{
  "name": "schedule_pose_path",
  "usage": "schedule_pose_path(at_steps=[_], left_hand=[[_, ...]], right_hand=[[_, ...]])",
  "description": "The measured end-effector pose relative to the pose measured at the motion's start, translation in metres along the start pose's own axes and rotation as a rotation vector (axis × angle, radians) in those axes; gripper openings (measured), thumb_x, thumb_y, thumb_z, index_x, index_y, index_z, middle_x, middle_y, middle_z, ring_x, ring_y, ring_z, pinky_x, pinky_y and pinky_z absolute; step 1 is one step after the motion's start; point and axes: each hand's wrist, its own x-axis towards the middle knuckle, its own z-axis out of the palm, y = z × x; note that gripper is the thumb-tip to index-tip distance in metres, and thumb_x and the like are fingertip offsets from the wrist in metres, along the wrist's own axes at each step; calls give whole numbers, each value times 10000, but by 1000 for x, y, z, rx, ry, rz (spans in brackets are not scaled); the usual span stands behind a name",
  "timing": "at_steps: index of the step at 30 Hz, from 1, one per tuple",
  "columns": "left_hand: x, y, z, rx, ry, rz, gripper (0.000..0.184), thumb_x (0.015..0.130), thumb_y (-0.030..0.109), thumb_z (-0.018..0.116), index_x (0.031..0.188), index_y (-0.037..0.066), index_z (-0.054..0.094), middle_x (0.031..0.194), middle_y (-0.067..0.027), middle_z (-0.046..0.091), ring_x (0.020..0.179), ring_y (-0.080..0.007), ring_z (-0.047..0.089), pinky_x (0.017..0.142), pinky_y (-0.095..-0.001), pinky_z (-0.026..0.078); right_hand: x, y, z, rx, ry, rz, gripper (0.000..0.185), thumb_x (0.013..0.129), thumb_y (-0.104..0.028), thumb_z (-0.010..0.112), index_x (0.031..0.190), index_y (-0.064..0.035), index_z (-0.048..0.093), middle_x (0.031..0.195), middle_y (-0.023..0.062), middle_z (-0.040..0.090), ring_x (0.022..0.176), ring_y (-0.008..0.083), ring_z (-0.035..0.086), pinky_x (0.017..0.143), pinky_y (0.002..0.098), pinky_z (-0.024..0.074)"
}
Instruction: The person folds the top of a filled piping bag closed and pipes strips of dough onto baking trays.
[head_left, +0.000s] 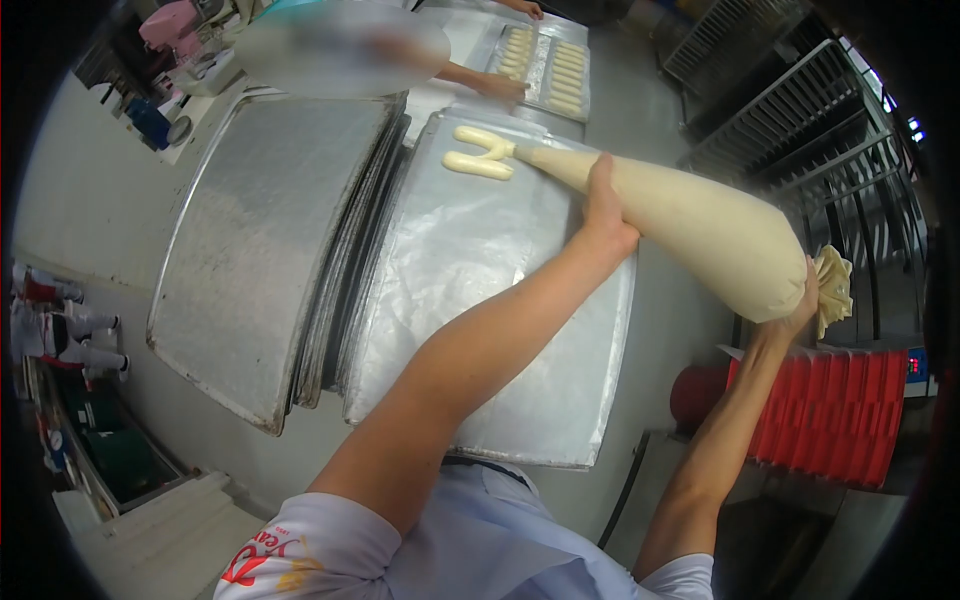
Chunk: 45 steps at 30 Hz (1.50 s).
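Note:
A large, full cream-coloured piping bag (700, 220) stretches across the view, its narrow tip pointing left and low over a lined metal tray (480, 320). Under and around the bag's front part is my left hand (608, 215), its thumb up along the side. My right hand (790, 315) grips the gathered neck at the wide rear end, with loose cloth fanning out behind it. On the tray's far end lie two pale piped strips; the upper strip (480, 137) runs close to the tip, and the lower strip (477, 165) lies beside it.
A stack of worn metal trays (265, 230) stands to the left. Beyond, a co-worker's hand (500, 87) is near trays (540, 75) with rows of piped strips. Wire racks (790, 120) and stacked red crates (830, 415) stand at right.

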Motion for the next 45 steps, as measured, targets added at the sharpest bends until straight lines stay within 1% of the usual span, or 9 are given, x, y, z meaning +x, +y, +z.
schedule_pose_path(at_steps=[2,5,7,14,18,24,26,28,45], left_hand=[[1,-9,-9,307,-340,374,562,956,439,537,1340,44,423,1299,-143,523,1207,-321,522,1027,-478,433],[-8,14,13,177,-293,307,559,960,436,532,1340,41,420,1289,-146,524,1197,-321,529,1021,-477,438],[-18,59,64,-266,385,-389,546,957,448,536,1314,44,447,1259,-137,540,1173,-309,536,1003,-453,451],[-46,81,145,-147,41,-301,489,909,386,662,1232,49,515,1175,-84,568,1113,-209,538,956,-367,453],[-60,69,129,218,21,10,526,845,341,757,1206,36,526,1076,-71,573,1002,-174,563,857,-354,471],[-66,105,97,-139,308,-356,604,893,476,648,1296,58,486,1209,-102,567,1139,-254,546,984,-406,442],[-47,52,9,587,-343,333,643,907,523,595,1334,63,459,1284,-118,543,1186,-291,529,1020,-428,416],[-69,112,59,-147,341,-355,628,911,503,594,1341,68,450,1309,-118,525,1197,-290,519,1018,-440,414],[-73,129,53,-167,433,-322,596,920,479,578,1350,96,427,1268,-109,529,1184,-285,517,1001,-476,425]], right_hand=[[0,1,1,-35,15,-23,337,1001,-232,456,1117,42,613,1077,162,675,958,268,657,874,382,514],[-2,2,4,-2,43,-22,335,1000,-231,460,1110,44,616,1067,161,678,952,268,658,867,378,516],[-4,1,5,1,80,-16,324,1002,-222,455,1098,38,623,1030,155,681,918,270,661,849,377,521],[-88,23,37,195,364,-75,296,994,-210,456,1085,18,623,991,131,669,883,251,648,820,353,519],[-105,42,24,169,380,-51,313,994,-216,444,1119,20,607,1029,126,654,910,239,633,820,345,510],[-91,28,14,119,254,-65,348,995,-229,425,1171,26,584,1085,125,634,955,229,613,828,335,497],[-86,23,19,213,11,-38,381,996,-243,410,1196,36,574,1110,143,627,990,240,612,852,338,493],[-84,17,36,221,15,-10,359,995,-241,443,1163,40,590,1095,146,646,978,246,630,864,357,502],[-48,23,44,31,73,-38,261,989,-203,501,1035,11,643,980,115,687,886,213,666,818,329,517]])
